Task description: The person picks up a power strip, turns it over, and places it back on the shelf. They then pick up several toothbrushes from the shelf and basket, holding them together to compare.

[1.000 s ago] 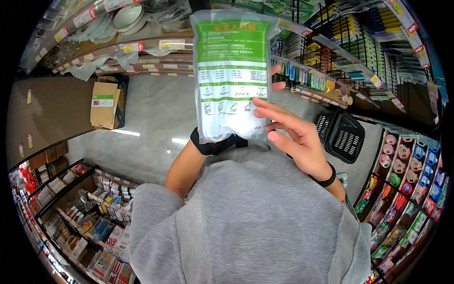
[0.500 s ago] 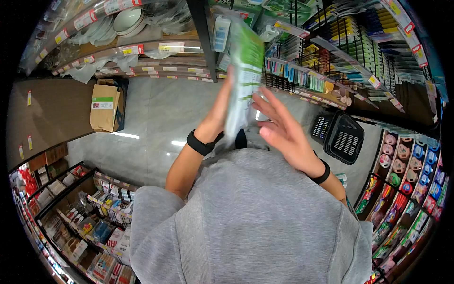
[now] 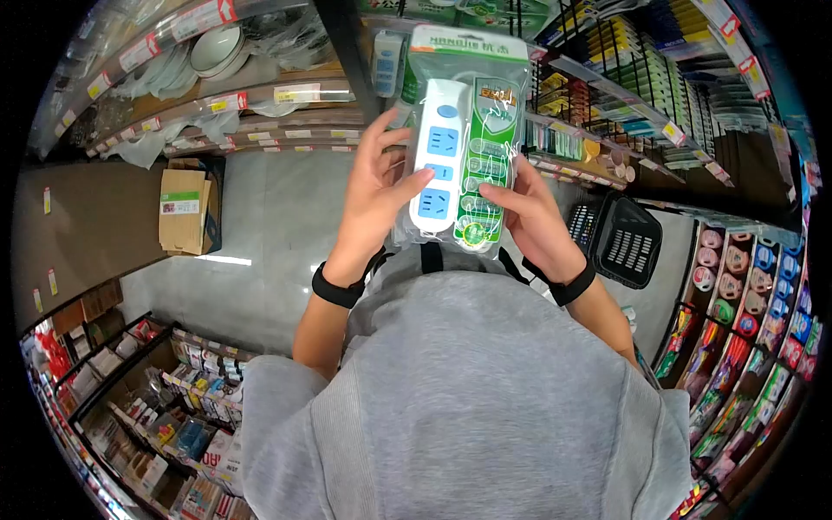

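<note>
A packaged power strip (image 3: 443, 113) is held upright in front of me, its white body with blue sockets facing me beside a green printed card inside clear plastic. My left hand (image 3: 379, 186) grips its left side, the thumb across the front of the strip near the middle socket. On the other side, my right hand (image 3: 536, 217) holds the package's lower right edge with the thumb on the green card. The fingers of the right hand are mostly hidden behind the pack. Each wrist wears a black band.
Black shopping baskets (image 3: 631, 243) stand on the floor to the right. Cardboard (image 3: 182, 206) leans in a dark bin at left. A shelf with bowls (image 3: 218, 54) is at upper left, hanging stationery (image 3: 685, 78) at upper right, and a toiletries rack (image 3: 745, 303) at lower right.
The package has turned from edge-on to facing me, so its front shows. My right hand, apart from it before, has closed on its right edge.
</note>
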Motion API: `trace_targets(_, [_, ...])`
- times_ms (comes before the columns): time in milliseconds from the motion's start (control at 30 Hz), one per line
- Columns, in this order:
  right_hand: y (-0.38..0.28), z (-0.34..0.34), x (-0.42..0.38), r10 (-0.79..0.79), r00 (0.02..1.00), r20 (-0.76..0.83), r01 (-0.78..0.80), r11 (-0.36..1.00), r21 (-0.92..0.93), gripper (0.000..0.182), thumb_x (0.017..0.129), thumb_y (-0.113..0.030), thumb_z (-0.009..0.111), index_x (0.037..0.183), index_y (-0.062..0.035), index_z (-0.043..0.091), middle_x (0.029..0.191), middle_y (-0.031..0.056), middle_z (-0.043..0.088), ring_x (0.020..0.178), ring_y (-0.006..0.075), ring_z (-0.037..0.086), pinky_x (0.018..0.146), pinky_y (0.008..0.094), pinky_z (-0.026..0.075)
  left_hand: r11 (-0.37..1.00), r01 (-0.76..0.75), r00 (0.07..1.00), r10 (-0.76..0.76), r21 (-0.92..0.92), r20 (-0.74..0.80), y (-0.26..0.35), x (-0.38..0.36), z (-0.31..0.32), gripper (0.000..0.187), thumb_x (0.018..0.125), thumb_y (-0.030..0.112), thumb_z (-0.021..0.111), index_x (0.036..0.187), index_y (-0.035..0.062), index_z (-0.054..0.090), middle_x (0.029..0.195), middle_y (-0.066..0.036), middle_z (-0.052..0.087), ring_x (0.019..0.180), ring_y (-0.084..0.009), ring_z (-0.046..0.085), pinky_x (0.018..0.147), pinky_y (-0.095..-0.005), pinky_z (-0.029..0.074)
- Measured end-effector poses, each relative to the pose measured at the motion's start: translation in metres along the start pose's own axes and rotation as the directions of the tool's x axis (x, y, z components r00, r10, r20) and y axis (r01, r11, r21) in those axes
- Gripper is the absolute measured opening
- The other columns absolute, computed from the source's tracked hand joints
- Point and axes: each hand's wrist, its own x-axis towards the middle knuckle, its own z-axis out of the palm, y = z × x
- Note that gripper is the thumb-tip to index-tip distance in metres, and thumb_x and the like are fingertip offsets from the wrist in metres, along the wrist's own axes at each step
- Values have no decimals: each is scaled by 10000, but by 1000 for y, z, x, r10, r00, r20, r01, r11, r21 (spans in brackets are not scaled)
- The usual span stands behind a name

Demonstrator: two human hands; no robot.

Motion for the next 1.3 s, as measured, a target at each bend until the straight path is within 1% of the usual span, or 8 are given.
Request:
trace_targets(100, [0, -3, 3, -83, 995, 63, 85, 996, -31, 473, 773, -5, 619, 1202, -26, 422, 1085, 53, 562, 991, 140, 551, 842, 287, 451, 998, 7, 999, -9, -60, -39, 0, -2, -1, 770, 689, -21, 689, 1332, 17, 265, 1178, -125, 460, 1014, -184, 487, 862, -314, 425])
trace_targets(133, [-4, -1, 1, -95, 993, 76, 97, 995, -15, 466, 771, -6, 624, 1195, -20, 432, 1078, 59, 570, 975, 135, 560, 837, 279, 455, 994, 31, 999, -33, -108, -16, -4, -2, -5, 737, 706, -2, 678, 1322, -4, 274, 1169, -124, 471, 1019, -185, 501, 874, -308, 429])
trace_targets(233, [-7, -1, 0, -110, 991, 76, 111, 994, -11, 444, 771, -13, 631, 1175, -18, 448, 1078, 64, 576, 969, 131, 566, 834, 271, 459, 921, 282, 957, -248, -268, 153, 6, 0, -6, 641, 747, 28, 649, 1292, -27, 317, 1147, -126, 495, 1026, -180, 518, 870, -300, 441])
trace_targets(267, [-10, 1, -1, -114, 991, 68, 115, 993, -7, 437, 769, -14, 635, 1167, -17, 454, 1077, 67, 582, 969, 129, 568, 835, 269, 462, 922, 272, 959, -235, -275, 160, 3, 0, -5, 550, 775, 40, 624, 1253, -41, 364, 1114, -126, 526, 1014, -174, 539, 857, -290, 452])
trace_targets(367, [-8, -1, 0, -154, 985, 81, 155, 988, -16, 445, 766, -4, 634, 1172, -15, 452, 1070, 66, 586, 966, 128, 569, 837, 269, 461, 882, 350, 936, -315, -315, 158, 7, -2, -3, 502, 773, 40, 628, 1215, -39, 402, 1082, -120, 550, 996, -172, 548, 852, -296, 456])
trace_targets(767, [-9, -5, -7, -157, 980, 126, 164, 985, -46, 483, 749, 11, 638, 1193, -4, 447, 1091, 63, 583, 981, 132, 566, 866, 285, 452, 952, 198, 966, -150, -232, 208, 5, -6, -4, 483, 745, 16, 638, 1185, -21, 442, 1063, -102, 572, 977, -169, 555, 864, -302, 435])
trace_targets(900, [-9, -7, -8, -115, 986, 121, 122, 991, -49, 503, 739, 14, 646, 1199, -5, 445, 1093, 71, 584, 980, 141, 569, 860, 287, 455, 956, 213, 961, -169, -201, 218, 7, -8, -5, 504, 736, 13, 643, 1193, -21, 435, 1077, -109, 571, 997, -171, 547, 867, -304, 430])
trace_targets(1300, [-2, -16, -8, -176, 965, 193, 198, 975, -98, 461, 727, 1, 677, 1144, -11, 480, 1087, 69, 589, 972, 143, 569, 860, 296, 454, 980, 125, 957, -78, -154, 278, 8, -10, -13, 541, 674, 15, 716, 1145, -23, 451, 1047, -120, 578, 964, -191, 566, 842, -320, 449])
